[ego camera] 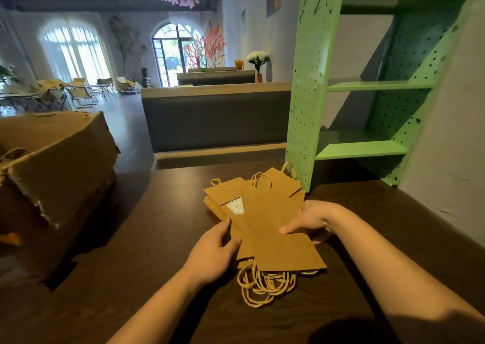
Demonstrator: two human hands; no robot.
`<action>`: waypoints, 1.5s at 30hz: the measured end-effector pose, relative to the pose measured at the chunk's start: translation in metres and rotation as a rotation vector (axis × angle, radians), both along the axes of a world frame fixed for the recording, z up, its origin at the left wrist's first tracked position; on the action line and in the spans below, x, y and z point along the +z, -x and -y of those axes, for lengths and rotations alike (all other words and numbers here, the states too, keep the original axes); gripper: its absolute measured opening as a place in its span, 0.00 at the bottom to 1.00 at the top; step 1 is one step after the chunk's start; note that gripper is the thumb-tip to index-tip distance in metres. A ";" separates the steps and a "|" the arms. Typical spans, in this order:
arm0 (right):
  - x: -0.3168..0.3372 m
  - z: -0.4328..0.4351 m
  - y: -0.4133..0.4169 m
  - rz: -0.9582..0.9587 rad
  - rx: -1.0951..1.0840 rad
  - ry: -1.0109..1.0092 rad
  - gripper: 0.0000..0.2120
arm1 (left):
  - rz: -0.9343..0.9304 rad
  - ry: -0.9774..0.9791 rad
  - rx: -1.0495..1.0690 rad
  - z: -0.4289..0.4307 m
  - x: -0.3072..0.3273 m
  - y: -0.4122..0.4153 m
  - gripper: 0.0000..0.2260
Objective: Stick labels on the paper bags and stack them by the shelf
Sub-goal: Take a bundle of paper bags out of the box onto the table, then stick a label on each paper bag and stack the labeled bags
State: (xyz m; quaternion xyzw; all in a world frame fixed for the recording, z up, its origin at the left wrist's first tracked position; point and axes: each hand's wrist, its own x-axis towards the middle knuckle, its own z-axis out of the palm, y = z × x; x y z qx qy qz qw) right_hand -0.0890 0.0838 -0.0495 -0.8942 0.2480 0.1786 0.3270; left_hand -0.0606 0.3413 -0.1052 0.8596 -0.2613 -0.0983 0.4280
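Note:
A loose pile of flat brown paper bags (273, 223) with twisted cord handles lies on the dark wooden table (131, 278), just in front of the green pegboard shelf (309, 107). One lower bag shows a white label (236, 206) on its face. My left hand (215, 254) grips the left edge of the pile, thumb on top. My right hand (312, 219) holds the right edge of the top bag, thumb lying across it. Cord handles (262, 286) spill from the near end of the pile.
A torn cardboard box (52, 165) stands on the table at the left. The green shelf has bare boards and leans against the white wall (446, 146) at the right. Beyond the table's far edge is a grey counter (215, 120).

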 end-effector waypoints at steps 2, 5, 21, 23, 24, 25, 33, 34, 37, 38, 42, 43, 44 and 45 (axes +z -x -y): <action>0.007 0.004 0.006 -0.052 -0.011 -0.051 0.25 | 0.089 -0.012 0.001 0.000 0.000 0.005 0.20; 0.015 -0.002 0.021 -0.023 0.019 0.019 0.17 | 0.201 -0.053 0.021 0.000 -0.003 0.014 0.22; 0.048 -0.094 0.039 0.499 -0.154 0.186 0.09 | -0.051 0.429 0.234 -0.012 -0.012 -0.001 0.10; 0.060 -0.111 0.036 0.463 -0.147 0.102 0.07 | -0.080 0.500 0.216 -0.015 -0.008 0.001 0.09; 0.065 -0.121 0.034 0.431 -0.116 0.069 0.08 | -0.135 0.562 0.206 -0.016 -0.005 0.003 0.10; 0.069 -0.131 0.030 0.405 -0.065 0.053 0.10 | -0.245 0.640 0.197 -0.018 -0.002 0.004 0.11; 0.019 -0.214 -0.006 0.434 0.327 -0.109 0.19 | -0.741 0.680 0.188 -0.095 0.026 -0.033 0.20; 0.004 -0.219 -0.010 0.419 0.385 -0.092 0.20 | -0.665 0.551 0.241 -0.108 0.025 -0.044 0.16; -0.044 -0.222 -0.012 0.454 0.602 0.162 0.18 | -0.428 0.202 0.298 -0.137 0.014 -0.065 0.08; -0.054 -0.221 -0.011 0.516 0.629 0.202 0.18 | -0.358 0.139 0.325 -0.142 0.012 -0.065 0.14; -0.067 -0.205 -0.008 0.703 0.476 0.123 0.19 | -0.088 0.009 0.241 -0.152 0.006 -0.057 0.34; -0.069 -0.201 -0.010 0.674 0.485 0.201 0.20 | -0.069 -0.032 0.193 -0.154 0.004 -0.058 0.29; -0.070 -0.199 -0.010 0.632 0.504 0.279 0.21 | -0.067 -0.074 0.159 -0.155 0.003 -0.058 0.20; -0.072 -0.198 -0.011 0.606 0.506 0.313 0.21 | -0.037 -0.110 0.155 -0.156 0.001 -0.059 0.12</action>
